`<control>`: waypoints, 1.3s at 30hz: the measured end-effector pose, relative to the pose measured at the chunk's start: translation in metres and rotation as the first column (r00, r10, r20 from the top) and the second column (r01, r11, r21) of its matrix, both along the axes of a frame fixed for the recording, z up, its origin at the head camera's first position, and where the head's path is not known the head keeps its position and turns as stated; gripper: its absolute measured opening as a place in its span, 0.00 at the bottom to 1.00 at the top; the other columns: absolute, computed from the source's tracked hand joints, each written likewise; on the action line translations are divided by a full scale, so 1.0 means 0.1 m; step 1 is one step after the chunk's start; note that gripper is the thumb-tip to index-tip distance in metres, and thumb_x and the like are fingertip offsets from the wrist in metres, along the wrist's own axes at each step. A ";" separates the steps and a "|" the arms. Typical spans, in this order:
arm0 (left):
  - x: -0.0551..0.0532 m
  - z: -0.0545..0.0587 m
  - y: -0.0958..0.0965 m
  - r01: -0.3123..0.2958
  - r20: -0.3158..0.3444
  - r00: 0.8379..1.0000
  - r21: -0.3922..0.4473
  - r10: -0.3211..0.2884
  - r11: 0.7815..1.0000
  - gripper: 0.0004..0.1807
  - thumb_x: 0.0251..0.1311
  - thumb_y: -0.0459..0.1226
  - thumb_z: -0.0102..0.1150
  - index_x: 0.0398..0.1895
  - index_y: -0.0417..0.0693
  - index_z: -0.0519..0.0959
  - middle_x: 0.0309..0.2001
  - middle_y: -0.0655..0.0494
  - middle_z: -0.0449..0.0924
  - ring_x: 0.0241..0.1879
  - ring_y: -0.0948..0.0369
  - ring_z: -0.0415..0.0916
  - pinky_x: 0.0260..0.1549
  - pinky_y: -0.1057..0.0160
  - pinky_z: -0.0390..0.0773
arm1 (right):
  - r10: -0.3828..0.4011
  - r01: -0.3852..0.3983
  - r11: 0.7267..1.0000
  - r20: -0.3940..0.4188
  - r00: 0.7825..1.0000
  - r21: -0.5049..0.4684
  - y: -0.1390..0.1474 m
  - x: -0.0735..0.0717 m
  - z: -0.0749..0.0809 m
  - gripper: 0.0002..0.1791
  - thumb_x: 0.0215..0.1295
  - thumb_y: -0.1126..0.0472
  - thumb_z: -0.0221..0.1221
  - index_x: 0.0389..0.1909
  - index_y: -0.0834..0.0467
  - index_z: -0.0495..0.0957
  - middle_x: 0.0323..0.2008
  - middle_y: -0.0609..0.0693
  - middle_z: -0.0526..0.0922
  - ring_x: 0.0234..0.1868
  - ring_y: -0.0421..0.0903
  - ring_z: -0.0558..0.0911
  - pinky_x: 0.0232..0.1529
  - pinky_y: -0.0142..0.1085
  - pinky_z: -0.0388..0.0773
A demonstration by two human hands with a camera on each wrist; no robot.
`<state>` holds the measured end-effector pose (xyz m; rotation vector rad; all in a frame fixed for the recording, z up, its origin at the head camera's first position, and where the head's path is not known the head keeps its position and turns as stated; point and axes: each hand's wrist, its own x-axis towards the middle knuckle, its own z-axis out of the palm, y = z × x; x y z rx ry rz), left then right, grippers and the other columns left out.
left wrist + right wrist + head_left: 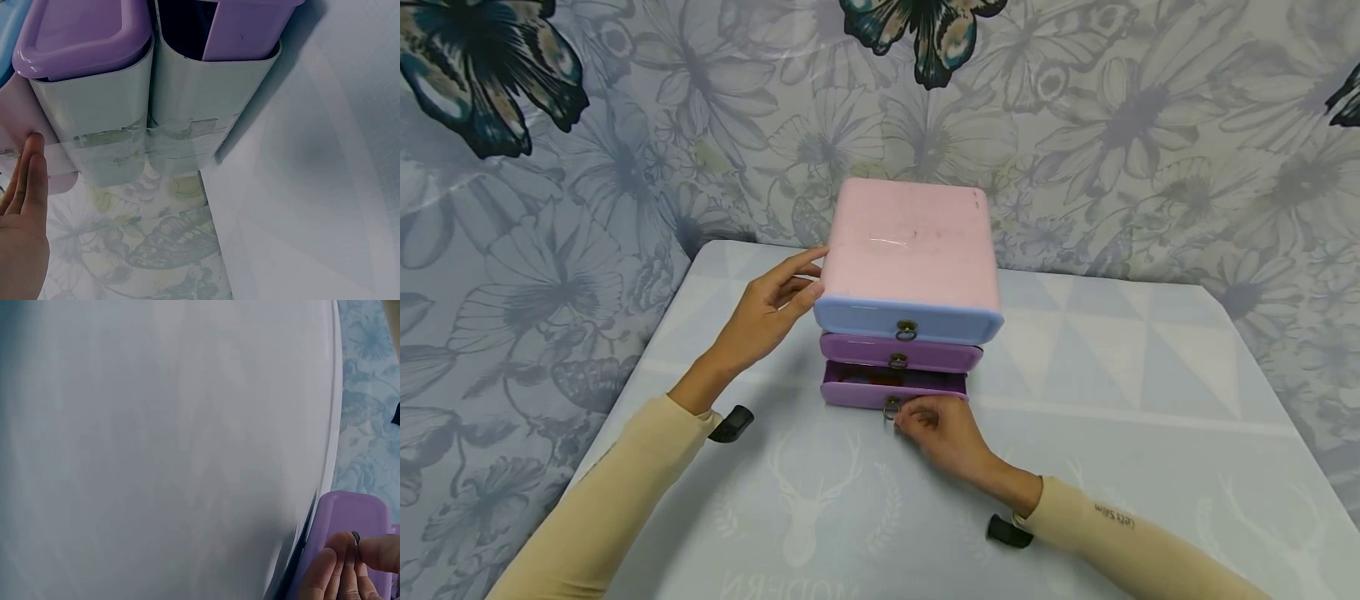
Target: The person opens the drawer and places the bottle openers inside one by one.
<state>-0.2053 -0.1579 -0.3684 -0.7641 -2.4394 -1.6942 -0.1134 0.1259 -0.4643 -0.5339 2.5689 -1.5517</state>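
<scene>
A small stacked drawer unit (917, 242) with a pink top stands on the table. Its top drawer front (857, 318) is light blue. Below it sits a purple middle drawer (856, 352). The purple bottom drawer (853, 395) is pulled partly out, and something dark brownish shows inside. My right hand (943, 437) pinches the bottom drawer's metal ring pull (891, 410) between thumb and fingers. With fingers nearly straight, my left hand (767, 308) rests against the unit's left side. In the left wrist view, the fingertips (36, 140) touch the pink side wall.
A pale patterned cloth (1120, 467) covers the table. Behind the unit hangs a floral wall covering (1112, 167) with dark butterflies (925, 33). Black wrist straps (732, 423) stick out from both sleeves. Clear tape (112, 147) runs across the unit's side.
</scene>
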 end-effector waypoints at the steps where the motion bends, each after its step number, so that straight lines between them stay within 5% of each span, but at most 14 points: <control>1: 0.00 0.00 -0.01 0.001 0.001 1.000 0.000 -0.001 1.000 0.27 0.75 0.43 0.53 0.74 0.71 0.65 0.62 0.53 0.74 0.59 0.58 0.77 0.59 0.54 0.76 | -0.006 0.006 1.000 -0.001 1.000 0.006 -0.01 -0.01 0.01 0.05 0.64 0.69 0.63 0.32 0.62 0.88 0.28 0.52 0.88 0.28 0.36 0.83 0.30 0.29 0.79; 12: -0.01 0.02 -0.04 0.005 0.003 1.000 0.000 -0.005 1.000 0.27 0.75 0.43 0.53 0.74 0.72 0.65 0.62 0.54 0.75 0.59 0.58 0.76 0.59 0.55 0.75 | -0.037 0.038 0.999 0.033 0.999 -0.020 -0.05 -0.12 0.04 0.04 0.65 0.66 0.65 0.34 0.61 0.88 0.29 0.54 0.89 0.29 0.46 0.86 0.27 0.28 0.76; 24: -0.07 0.00 0.05 -0.016 -0.003 1.000 -0.002 0.016 1.000 0.27 0.75 0.42 0.53 0.74 0.71 0.65 0.62 0.53 0.75 0.59 0.58 0.76 0.58 0.61 0.76 | -0.033 0.034 0.999 0.027 0.999 -0.016 0.05 -0.33 0.01 0.05 0.63 0.69 0.64 0.33 0.62 0.88 0.28 0.54 0.89 0.29 0.39 0.85 0.29 0.29 0.79; 39: -0.03 0.01 0.01 -0.016 0.000 1.000 -0.009 0.016 1.000 0.27 0.75 0.43 0.52 0.74 0.71 0.65 0.63 0.52 0.75 0.59 0.57 0.77 0.59 0.53 0.75 | -0.044 0.044 0.999 0.021 0.999 0.004 0.02 -0.30 0.04 0.05 0.63 0.67 0.64 0.34 0.62 0.88 0.30 0.53 0.89 0.32 0.42 0.88 0.34 0.30 0.81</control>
